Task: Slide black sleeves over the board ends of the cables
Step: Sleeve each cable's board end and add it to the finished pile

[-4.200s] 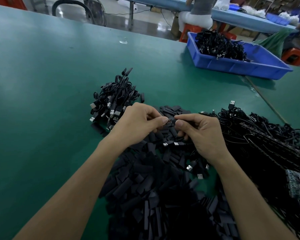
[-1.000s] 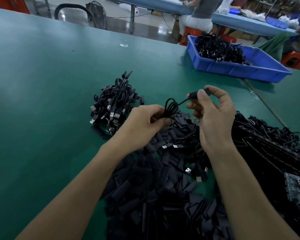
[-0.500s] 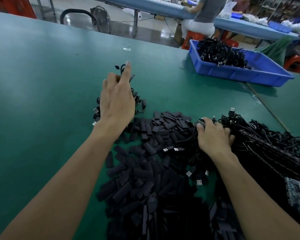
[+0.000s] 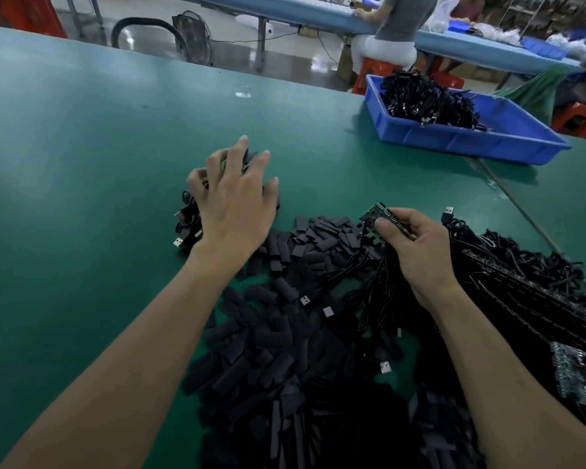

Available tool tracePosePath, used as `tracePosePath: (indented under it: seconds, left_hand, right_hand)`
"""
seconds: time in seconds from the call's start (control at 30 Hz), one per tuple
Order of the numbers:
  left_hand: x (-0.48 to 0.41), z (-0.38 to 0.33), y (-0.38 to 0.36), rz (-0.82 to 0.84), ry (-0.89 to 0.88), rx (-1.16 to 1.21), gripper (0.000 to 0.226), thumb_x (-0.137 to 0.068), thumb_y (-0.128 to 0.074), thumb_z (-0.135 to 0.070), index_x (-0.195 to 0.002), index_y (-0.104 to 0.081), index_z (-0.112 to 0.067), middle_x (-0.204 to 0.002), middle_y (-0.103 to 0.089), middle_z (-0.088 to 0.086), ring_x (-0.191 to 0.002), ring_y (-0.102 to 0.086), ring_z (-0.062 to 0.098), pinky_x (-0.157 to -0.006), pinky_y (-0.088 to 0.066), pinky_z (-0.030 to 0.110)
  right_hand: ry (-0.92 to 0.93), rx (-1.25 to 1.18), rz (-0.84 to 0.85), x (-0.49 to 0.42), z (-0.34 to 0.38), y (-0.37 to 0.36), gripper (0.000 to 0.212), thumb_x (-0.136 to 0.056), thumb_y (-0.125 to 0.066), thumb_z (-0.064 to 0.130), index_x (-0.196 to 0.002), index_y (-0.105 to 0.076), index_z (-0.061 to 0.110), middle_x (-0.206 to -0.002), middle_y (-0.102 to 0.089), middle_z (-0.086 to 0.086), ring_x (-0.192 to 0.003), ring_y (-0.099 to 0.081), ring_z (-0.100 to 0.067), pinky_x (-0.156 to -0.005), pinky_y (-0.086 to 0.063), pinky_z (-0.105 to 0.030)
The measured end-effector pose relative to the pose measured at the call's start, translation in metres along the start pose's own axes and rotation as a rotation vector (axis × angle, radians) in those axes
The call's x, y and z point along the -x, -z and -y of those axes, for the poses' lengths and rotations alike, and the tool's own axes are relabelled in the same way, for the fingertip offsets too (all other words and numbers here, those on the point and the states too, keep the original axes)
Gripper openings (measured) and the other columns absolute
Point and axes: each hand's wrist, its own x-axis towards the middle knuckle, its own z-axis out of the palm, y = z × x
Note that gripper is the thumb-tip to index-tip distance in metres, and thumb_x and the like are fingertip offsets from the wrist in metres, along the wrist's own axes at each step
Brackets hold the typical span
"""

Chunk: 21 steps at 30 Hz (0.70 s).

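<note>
Green table [image 4: 82,164]; our left hand [image 4: 232,204] hangs, fingers spread, over the bundled cables [image 4: 185,226]. Right hand [image 4: 416,247] pinches a bare board end [image 4: 374,214]. Next, we judge: pick a black sleeve [image 4: 325,243].

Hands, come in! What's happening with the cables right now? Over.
Left hand open above the cable bundle. Right hand pinching a bare board end, no sleeve on yet. Loose sleeves piled between the hands. Nothing blocking.

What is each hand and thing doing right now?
left hand: open, fingers spread over the cable bundle.
right hand: pinching a circuit board.
circuit board: held, no sleeve on.
black sleeves: loose in a heap.
blue bin: partly filled with cables.
</note>
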Motion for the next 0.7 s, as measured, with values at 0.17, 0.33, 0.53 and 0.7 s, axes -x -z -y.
tracePosePath:
  seconds: [0.17,0.33,0.53,0.7]
  left_hand:
    - [0.023,-0.041,0.004,0.024,-0.222,0.491,0.027,-0.099,-0.056,-0.039,-0.108,-0.070,-0.017,-0.105,-0.069,-0.004,-0.098,-0.059,0.012,-0.088,-0.041,0.024]
    - [0.035,-0.060,-0.004,0.283,-0.012,1.061,0.009,-0.095,-0.069,-0.025,-0.089,-0.063,-0.023,-0.080,-0.065,-0.013,-0.071,-0.058,0.000,-0.070,-0.049,0.017]
    - [0.039,-0.058,-0.008,0.399,0.144,1.322,0.014,-0.094,-0.070,-0.015,-0.083,-0.061,-0.017,-0.056,-0.052,-0.018,-0.052,-0.042,-0.002,-0.052,-0.038,0.013]
    - [0.035,-0.054,-0.010,0.449,0.170,1.412,0.010,-0.092,-0.069,-0.015,-0.083,-0.066,-0.017,-0.066,-0.058,-0.012,-0.060,-0.045,0.005,-0.059,-0.039,0.020]
  right_hand:
    - [0.072,-0.086,0.093,-0.002,0.017,-0.007,0.019,-0.095,-0.065,0.005,-0.091,-0.072,0.022,-0.079,-0.073,0.013,-0.074,-0.064,0.001,-0.073,-0.051,-0.015]
    - [0.091,-0.113,0.201,-0.002,0.027,-0.014,0.019,-0.093,-0.066,0.001,-0.091,-0.066,0.020,-0.080,-0.070,0.011,-0.074,-0.064,0.000,-0.072,-0.051,-0.015]
    - [0.034,-0.208,0.261,0.000,0.028,-0.021,0.010,-0.086,-0.071,0.014,-0.086,-0.063,0.020,-0.081,-0.068,0.006,-0.076,-0.062,-0.010,-0.077,-0.052,-0.026]
    - [-0.084,-0.379,0.344,0.000,0.032,-0.020,0.003,-0.080,-0.072,0.020,-0.080,-0.070,0.023,-0.079,-0.072,-0.002,-0.068,-0.067,-0.012,-0.066,-0.058,-0.024]
